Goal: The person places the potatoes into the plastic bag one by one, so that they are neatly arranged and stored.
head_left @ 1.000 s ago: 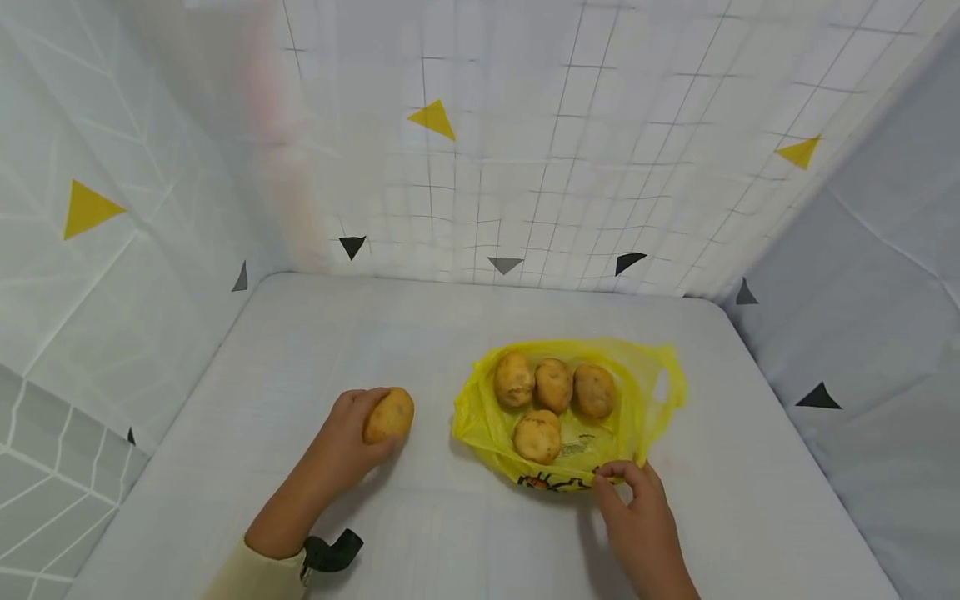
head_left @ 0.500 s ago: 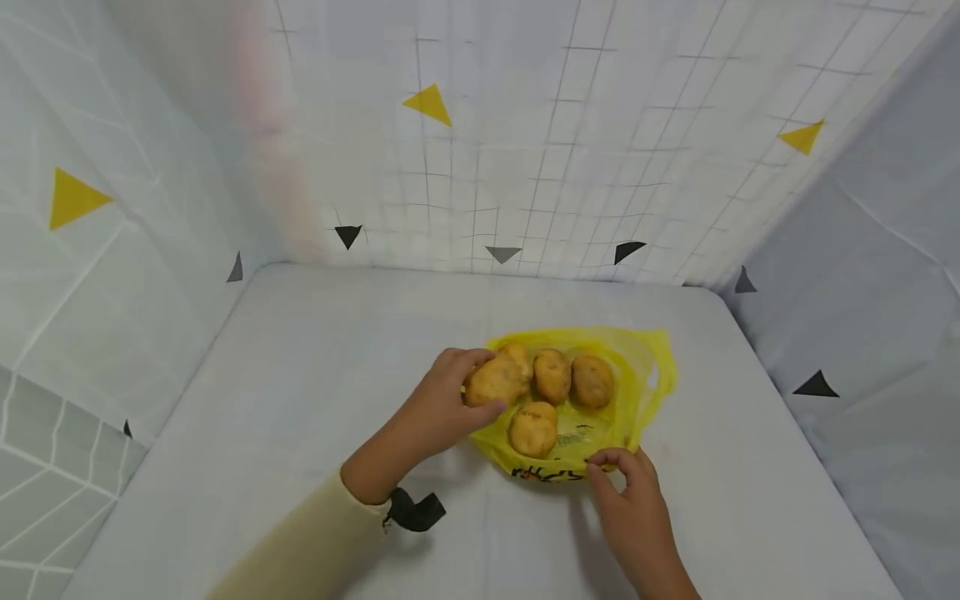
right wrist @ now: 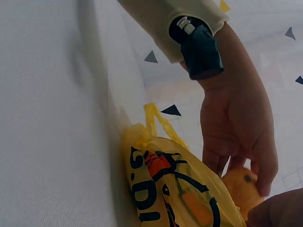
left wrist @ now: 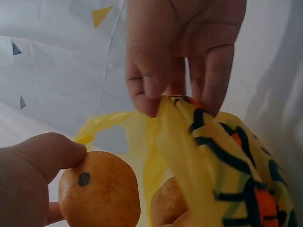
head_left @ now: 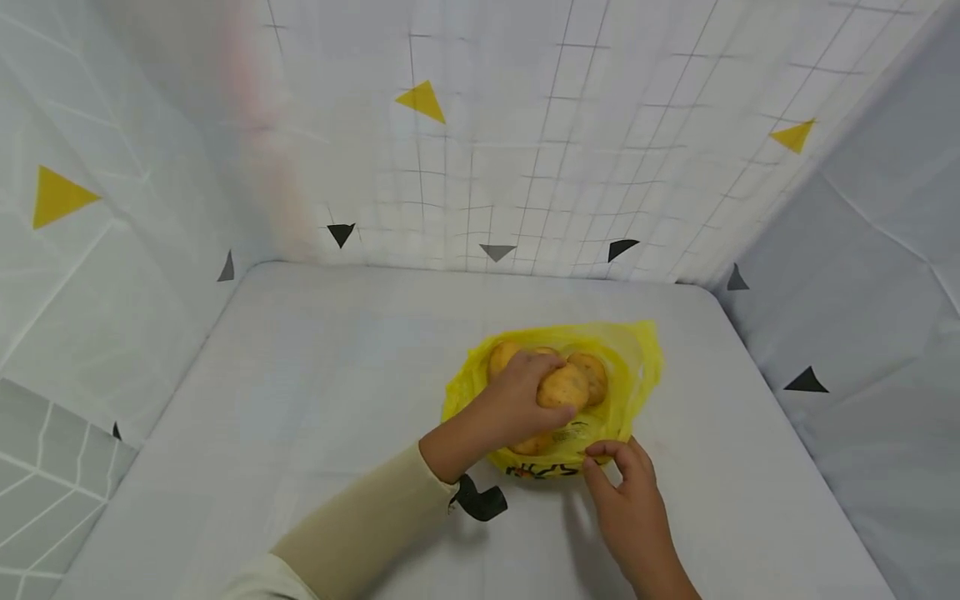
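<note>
My left hand (head_left: pixel 521 398) grips a potato (head_left: pixel 564 388) between thumb and fingers, over the mouth of a yellow plastic bag (head_left: pixel 467 392). In the left wrist view that potato (left wrist: pixel 102 191) shows a dark spot on its skin. Several other potatoes lie inside the bag, one at the right (head_left: pixel 592 377) and one at the left (head_left: pixel 501 357); the left hand partly covers them. My right hand (head_left: pixel 630 500) pinches the bag's near rim, and in the left wrist view its thumb and fingers hold the plastic edge. Dark lettering marks the bag's outer side (right wrist: pixel 156 189).
The bag lies on a white-covered table (head_left: pixel 337 367). A back wall (head_left: pixel 495 167) with grid lines and triangle stickers rises behind it, and a side wall (head_left: pixel 862 333) stands at the right. A black wrist device (head_left: pixel 482 500) sits at the left cuff.
My left hand has carried the potato rightward from the table at the left to over the bag. My right hand has kept its hold on the near rim.
</note>
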Tool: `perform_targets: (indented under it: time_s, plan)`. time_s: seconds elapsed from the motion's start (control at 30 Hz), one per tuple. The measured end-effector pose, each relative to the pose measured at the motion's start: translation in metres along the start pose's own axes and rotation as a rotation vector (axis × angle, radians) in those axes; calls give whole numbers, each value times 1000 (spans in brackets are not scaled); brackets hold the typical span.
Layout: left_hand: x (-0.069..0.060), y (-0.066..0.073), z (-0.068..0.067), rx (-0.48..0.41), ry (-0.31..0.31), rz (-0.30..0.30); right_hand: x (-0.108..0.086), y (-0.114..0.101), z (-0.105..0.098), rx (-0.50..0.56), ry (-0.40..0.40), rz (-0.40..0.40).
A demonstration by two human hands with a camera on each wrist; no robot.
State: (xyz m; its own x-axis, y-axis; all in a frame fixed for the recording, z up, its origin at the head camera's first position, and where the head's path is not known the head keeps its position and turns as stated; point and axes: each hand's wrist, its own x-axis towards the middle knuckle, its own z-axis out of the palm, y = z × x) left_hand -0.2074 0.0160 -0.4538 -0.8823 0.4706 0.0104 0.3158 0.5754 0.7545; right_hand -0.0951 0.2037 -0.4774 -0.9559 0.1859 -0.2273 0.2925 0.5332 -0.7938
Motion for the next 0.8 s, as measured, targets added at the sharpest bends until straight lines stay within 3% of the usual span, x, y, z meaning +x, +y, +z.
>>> perform_targets:
  time_s: [0.17, 0.37, 0.8]
  plan:
    - [9, 2, 17, 72, -12, 0, 0, 0, 0, 22, -4, -2]
    - [13, -2, 38, 225, 23, 25, -2, 2, 1, 26, -3, 1]
    - [10, -11, 61, 413, 133, 194, -4, 6, 2, 23, -3, 2]
